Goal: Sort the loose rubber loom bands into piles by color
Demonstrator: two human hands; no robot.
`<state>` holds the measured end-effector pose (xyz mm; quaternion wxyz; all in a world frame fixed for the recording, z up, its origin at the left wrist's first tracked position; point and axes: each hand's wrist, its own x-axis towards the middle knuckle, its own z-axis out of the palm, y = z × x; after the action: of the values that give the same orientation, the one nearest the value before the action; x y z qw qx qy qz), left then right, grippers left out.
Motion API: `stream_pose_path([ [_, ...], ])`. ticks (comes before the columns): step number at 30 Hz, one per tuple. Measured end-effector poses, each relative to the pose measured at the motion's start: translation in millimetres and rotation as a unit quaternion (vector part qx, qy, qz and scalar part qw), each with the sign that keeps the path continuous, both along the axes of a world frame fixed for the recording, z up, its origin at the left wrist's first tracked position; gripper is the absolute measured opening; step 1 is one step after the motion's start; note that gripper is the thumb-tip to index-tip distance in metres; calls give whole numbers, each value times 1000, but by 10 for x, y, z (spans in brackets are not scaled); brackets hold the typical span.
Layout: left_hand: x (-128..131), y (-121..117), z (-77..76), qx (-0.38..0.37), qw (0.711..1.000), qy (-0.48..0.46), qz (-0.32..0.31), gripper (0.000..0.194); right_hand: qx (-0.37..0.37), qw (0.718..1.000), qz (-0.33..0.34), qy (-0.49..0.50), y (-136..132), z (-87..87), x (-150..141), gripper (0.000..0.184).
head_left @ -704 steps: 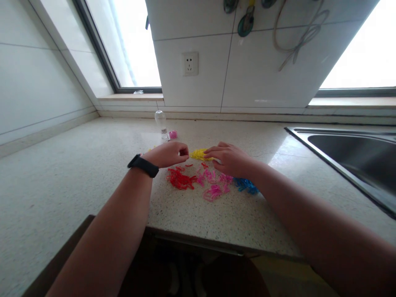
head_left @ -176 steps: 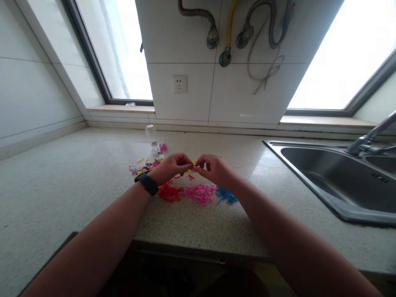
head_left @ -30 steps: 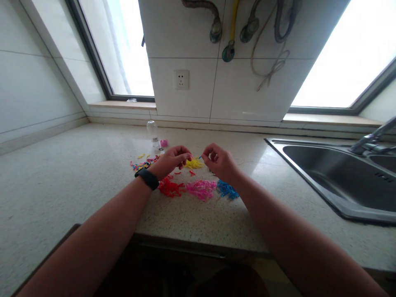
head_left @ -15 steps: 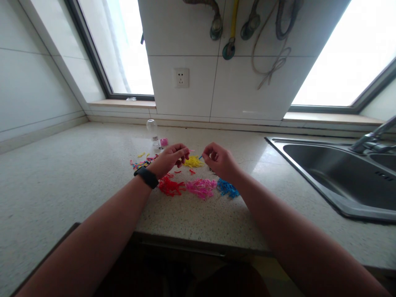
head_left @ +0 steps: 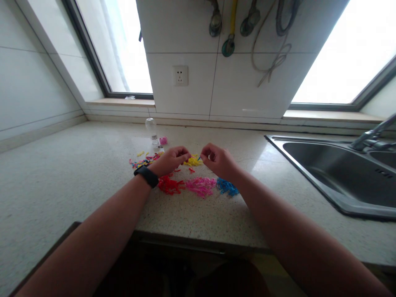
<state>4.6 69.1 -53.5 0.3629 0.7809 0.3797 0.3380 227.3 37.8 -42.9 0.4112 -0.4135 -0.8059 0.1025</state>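
White glossy tiles [head_left: 260, 95] with thin dark joints back the scene, and below them a pale, speckled stone worktop [head_left: 192, 218] spreads across the frame, a smooth steel sink [head_left: 334, 169] set into it at the right.

Both bare forearms rise from the lower corners and slant inward, so the two hands face each other near the centre of the frame, just apart and raised over the worktop. The left hand [head_left: 172, 160] bends at the wrist, fingers curled; its grip is a narrow pinch on a thin pink strand [head_left: 191, 156]. A dark, smooth wristband [head_left: 147, 176] circles that wrist. The right hand [head_left: 218, 161] has its knuckles arched, and its grip pinches a short blue strand [head_left: 199, 157] between thumb and forefinger.

Behind the fingertips lies a tangled yellow pile [head_left: 193, 161]. Nearer the bottom of the frame, a row of loose, stringy heaps runs from a red pile [head_left: 170, 185] through a pink pile [head_left: 201, 187] to a blue pile [head_left: 227, 187], partly beside the right wrist. Left of centre, a mixed-colour heap [head_left: 142, 161] spreads flat; beyond it stands a clear, rounded bottle [head_left: 151, 131].
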Motion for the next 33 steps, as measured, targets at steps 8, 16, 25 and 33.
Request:
stream_pose_path([
  [8, -19, 0, -14, 71, 991, 117, -4, 26, -17, 999, 14, -36, -7, -17, -5, 10],
  [16, -40, 31, -40, 120, 979, 166, -7, 23, -31, 998, 22, -48, 1, -33, -6, 11],
  [25, -46, 38, -48, 120, 977, 175, -14, 24, -29, 996, 27, -74, -7, -31, -8, 12],
  [33, -71, 51, -66, 122, 976, 177, -23, 22, -29, 996, 28, -80, -20, -18, -8, 12],
])
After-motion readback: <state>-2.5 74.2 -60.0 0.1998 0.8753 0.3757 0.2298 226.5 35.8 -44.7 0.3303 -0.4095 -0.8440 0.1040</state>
